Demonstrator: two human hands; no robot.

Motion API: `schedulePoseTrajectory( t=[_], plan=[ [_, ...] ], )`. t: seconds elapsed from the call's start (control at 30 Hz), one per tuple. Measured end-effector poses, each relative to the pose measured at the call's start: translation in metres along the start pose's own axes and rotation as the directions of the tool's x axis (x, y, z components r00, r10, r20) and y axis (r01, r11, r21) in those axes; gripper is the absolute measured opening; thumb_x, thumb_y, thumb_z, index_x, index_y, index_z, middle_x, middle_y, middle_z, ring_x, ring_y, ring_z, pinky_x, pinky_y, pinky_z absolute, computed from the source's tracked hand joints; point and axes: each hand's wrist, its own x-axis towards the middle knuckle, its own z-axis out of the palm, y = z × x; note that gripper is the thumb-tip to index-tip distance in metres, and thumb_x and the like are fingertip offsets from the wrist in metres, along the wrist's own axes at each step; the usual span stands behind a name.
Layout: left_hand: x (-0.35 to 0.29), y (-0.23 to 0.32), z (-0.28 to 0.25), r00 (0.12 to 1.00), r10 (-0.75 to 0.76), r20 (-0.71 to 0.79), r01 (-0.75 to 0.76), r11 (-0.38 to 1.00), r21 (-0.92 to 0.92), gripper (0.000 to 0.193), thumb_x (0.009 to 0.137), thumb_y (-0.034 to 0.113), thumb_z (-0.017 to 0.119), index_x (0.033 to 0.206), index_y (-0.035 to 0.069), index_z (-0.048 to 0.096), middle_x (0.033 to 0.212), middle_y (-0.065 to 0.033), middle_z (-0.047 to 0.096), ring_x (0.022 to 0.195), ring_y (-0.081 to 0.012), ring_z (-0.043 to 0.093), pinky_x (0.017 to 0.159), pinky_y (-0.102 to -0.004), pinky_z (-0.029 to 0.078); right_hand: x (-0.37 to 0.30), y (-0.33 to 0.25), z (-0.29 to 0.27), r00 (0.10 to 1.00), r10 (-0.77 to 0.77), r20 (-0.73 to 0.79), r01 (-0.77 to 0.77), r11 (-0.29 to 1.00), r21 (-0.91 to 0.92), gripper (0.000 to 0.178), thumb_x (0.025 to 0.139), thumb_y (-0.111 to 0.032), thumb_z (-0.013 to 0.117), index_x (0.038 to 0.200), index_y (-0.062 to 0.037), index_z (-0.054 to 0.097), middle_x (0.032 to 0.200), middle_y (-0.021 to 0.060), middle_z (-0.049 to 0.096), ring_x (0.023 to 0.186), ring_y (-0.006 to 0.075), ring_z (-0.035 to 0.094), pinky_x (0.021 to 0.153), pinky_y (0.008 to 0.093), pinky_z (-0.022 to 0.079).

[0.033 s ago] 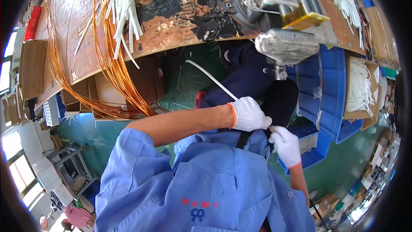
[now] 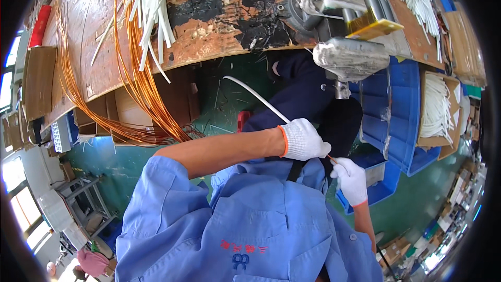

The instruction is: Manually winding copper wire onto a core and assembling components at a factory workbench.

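Note:
A white knitted glove with an orange cuff covers my left hand [image 2: 304,141], its fingers closed around a slim white tube [image 2: 255,94] that sticks out toward the bench and bends at its far end. Just to the right and a little nearer, my gloved right hand [image 2: 350,180] pinches a thin copper-coloured wire [image 2: 332,160]. A short length of that wire shows between the two hands, above my lap. Whether it runs inside the tube is hidden by my left glove.
Long copper wires [image 2: 141,94] drape off the wooden bench [image 2: 209,36] at left, beside a bundle of white tubes [image 2: 148,21]. A plastic-wrapped machine part [image 2: 350,57] overhangs the bench edge. Blue bins [image 2: 399,115] and a carton of white tubes [image 2: 437,109] stand at right.
My right hand has shifted slightly right and down, away from the left, and more wire shows between them. The left hand and the tube have barely moved.

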Motion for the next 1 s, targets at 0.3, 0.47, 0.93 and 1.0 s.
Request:
schedulePoseTrajectory(
  t=[0.3, 0.47, 0.93, 1.0],
  plan=[
    [-0.005, 0.002, 0.018, 0.967, 0.033, -0.253, 0.000, 0.992, 0.130, 0.015, 0.095, 0.022, 0.070, 0.093, 0.007, 0.069, 0.073, -0.0126, 0.067, 0.063, -0.0358, 0.073, 0.049, -0.0520, 0.054, 0.019, -0.020, 0.019, 0.997, -0.003, -0.081, 0.005, 1.000, 0.019, 0.025, 0.106, -0.017, 0.069, 0.112, 0.0041, 0.080, 0.079, 0.0110, 0.077, 0.069, 0.0147, 0.068, 0.068, 0.0325, 0.054],
    [-0.003, 0.036, -0.016, 0.947, -0.004, -0.322, 0.103, 0.951, 0.293, 0.010, 0.075, 0.019, 0.075, 0.075, 0.009, 0.077, 0.073, -0.0092, 0.068, 0.064, -0.0301, 0.073, 0.048, -0.0448, 0.052, -0.010, 0.090, -0.022, 0.992, 0.120, -0.029, -0.102, 0.929, 0.355, 0.025, 0.110, -0.013, 0.063, 0.125, 0.0000, 0.078, 0.073, 0.0035, 0.070, 0.047, 0.0042, 0.048, 0.042, 0.0242, 0.033],
    [0.012, 0.092, -0.065, 1.000, -0.025, 0.003, 0.021, 0.876, 0.482, 0.011, 0.079, 0.019, 0.080, 0.086, 0.015, 0.088, 0.079, -0.0060, 0.080, 0.074, -0.0290, 0.080, 0.057, -0.0419, 0.053, -0.021, 0.079, -0.007, 0.996, 0.076, -0.051, -0.062, 0.970, 0.235, 0.025, 0.109, -0.010, 0.060, 0.122, 0.0036, 0.077, 0.073, 0.0063, 0.071, 0.050, 0.0058, 0.052, 0.046, 0.0251, 0.040],
    [0.006, 0.089, -0.070, 0.998, -0.047, -0.034, 0.057, 0.873, 0.484, 0.011, 0.079, 0.019, 0.080, 0.085, 0.014, 0.087, 0.077, -0.0068, 0.079, 0.074, -0.0292, 0.079, 0.056, -0.0424, 0.053, -0.018, 0.071, -0.010, 0.997, 0.032, -0.071, -0.016, 0.978, 0.209, 0.025, 0.108, -0.010, 0.061, 0.121, 0.0045, 0.077, 0.074, 0.0064, 0.071, 0.054, 0.0066, 0.055, 0.049, 0.0259, 0.042]
  ],
)
